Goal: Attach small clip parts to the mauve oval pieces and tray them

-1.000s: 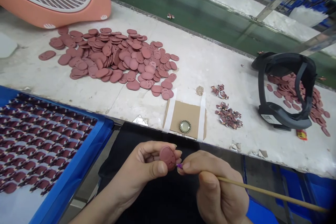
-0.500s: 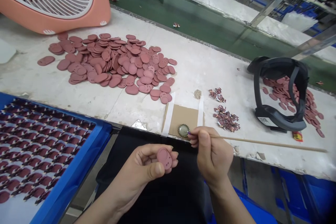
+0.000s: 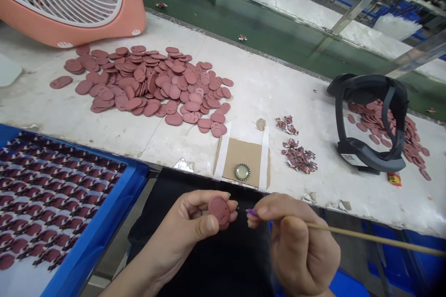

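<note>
My left hand [image 3: 195, 222] pinches a reddish-brown oval disc [image 3: 219, 209] with small holes between thumb and fingers. Beside it, my right hand [image 3: 296, 236] is closed round a thin wooden stick [image 3: 376, 237] with a purple tip [image 3: 251, 212]. That tip points at the disc, a short gap away from it. Beyond both hands, a bottle cap [image 3: 242, 172] lies on a cardboard square [image 3: 244, 153] held down by white tape at the table's front edge. Whatever fills the cap is pale and hard to make out.
A heap of similar discs [image 3: 156, 79] covers the table's left part, before an orange fan [image 3: 104, 28]. Small brown figure-like pieces [image 3: 299, 155] lie right of the cardboard. Farther right, a black headset [image 3: 372, 148] stands by more discs [image 3: 413, 134]. A blue tray [image 3: 134, 178] of brown pieces sits at left.
My right hand reached forward to the bottle cap with the stick's tip, then came back toward the disc. My left hand has shifted slightly left, still holding the disc.
</note>
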`<state>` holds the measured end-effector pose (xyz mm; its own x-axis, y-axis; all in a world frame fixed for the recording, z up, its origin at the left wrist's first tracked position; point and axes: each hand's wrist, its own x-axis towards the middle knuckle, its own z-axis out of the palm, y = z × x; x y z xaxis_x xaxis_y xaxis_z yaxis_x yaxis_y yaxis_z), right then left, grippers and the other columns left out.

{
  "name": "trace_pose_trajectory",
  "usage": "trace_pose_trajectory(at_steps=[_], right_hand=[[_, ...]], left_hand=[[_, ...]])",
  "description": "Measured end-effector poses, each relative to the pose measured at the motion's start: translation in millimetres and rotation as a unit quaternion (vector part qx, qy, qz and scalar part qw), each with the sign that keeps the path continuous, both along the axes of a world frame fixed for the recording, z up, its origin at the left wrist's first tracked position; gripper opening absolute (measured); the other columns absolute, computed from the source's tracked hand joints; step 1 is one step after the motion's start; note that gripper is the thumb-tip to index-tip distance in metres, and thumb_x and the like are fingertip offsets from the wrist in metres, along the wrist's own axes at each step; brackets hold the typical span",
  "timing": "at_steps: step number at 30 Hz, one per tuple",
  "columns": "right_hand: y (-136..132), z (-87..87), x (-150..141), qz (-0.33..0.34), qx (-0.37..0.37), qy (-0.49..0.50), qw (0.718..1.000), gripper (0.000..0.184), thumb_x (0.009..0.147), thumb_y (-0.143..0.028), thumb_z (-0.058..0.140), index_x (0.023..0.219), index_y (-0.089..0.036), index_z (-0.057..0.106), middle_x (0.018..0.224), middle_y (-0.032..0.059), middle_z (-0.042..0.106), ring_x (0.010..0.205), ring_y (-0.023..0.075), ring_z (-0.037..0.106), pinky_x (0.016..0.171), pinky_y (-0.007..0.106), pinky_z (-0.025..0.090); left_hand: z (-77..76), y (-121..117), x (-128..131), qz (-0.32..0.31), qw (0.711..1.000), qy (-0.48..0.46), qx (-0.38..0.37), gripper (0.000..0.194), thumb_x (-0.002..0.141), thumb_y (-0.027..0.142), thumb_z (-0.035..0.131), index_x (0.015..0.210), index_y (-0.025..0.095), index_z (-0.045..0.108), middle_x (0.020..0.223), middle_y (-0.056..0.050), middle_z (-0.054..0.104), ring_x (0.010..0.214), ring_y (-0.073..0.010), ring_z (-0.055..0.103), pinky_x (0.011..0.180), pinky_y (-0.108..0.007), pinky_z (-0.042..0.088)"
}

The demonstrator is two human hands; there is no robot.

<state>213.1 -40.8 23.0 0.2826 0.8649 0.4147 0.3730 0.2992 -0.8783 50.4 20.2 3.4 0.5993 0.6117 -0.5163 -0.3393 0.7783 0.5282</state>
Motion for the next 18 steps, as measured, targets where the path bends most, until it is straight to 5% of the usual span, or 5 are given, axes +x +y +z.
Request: trace_pose_trajectory(at_steps=[4, 18], right_hand=[[-1.1, 4.0, -4.9, 0.072, 0.017, 0.031, 0.997, 0.022, 0.104, -0.022, 0.041, 0.103, -0.016, 0.063, 0.081, 0.0037, 0.065, 0.071, 0.0136, 0.063, 0.061, 0.025, 0.052], [2.1, 3.8, -8.5, 0.074, -0.009, -0.062, 0.995, 0.022, 0.103, -0.022, 0.041, 0.096, -0.018, 0.061, 0.076, 0.0014, 0.065, 0.066, 0.0106, 0.064, 0.060, 0.019, 0.053]], left_hand=[[8.7, -1.2, 1.2, 0.013, 1.000, 0.015, -0.005, 0.030, 0.056, 0.033, 0.092, 0.083, 0.025, 0.082, 0.082, -0.002, 0.082, 0.074, -0.0125, 0.074, 0.072, -0.017, 0.055], [0.9, -5.7, -0.2, 0.008, 1.000, -0.015, 0.014, 0.032, 0.057, 0.033, 0.092, 0.085, 0.023, 0.081, 0.081, -0.003, 0.082, 0.076, -0.0160, 0.074, 0.071, -0.021, 0.054]])
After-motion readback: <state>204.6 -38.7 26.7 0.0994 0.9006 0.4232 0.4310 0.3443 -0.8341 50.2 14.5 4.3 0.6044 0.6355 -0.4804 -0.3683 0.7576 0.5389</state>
